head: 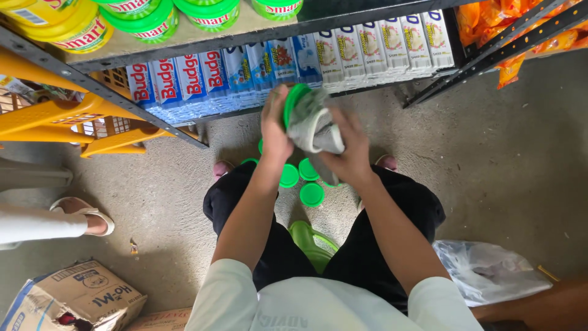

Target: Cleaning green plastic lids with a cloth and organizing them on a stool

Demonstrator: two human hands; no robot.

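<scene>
My left hand (274, 127) grips a jar with a green lid (293, 102), held tilted in front of me above the floor. My right hand (352, 150) presses a grey-white cloth (315, 125) against the jar's side. The jar's body is mostly hidden by the cloth and my fingers. Below my hands, several more green-lidded jars (311, 194) stand on the concrete floor between my feet. I sit on a green plastic stool (311, 240).
A metal shelf (184, 43) ahead holds green-lidded yellow jars on top and rows of blue and white packets (275, 64) below. Yellow crate (73, 116) at left, cardboard box (76, 297) lower left, plastic bag (487, 270) at right. Another person's sandalled foot (82, 214) at left.
</scene>
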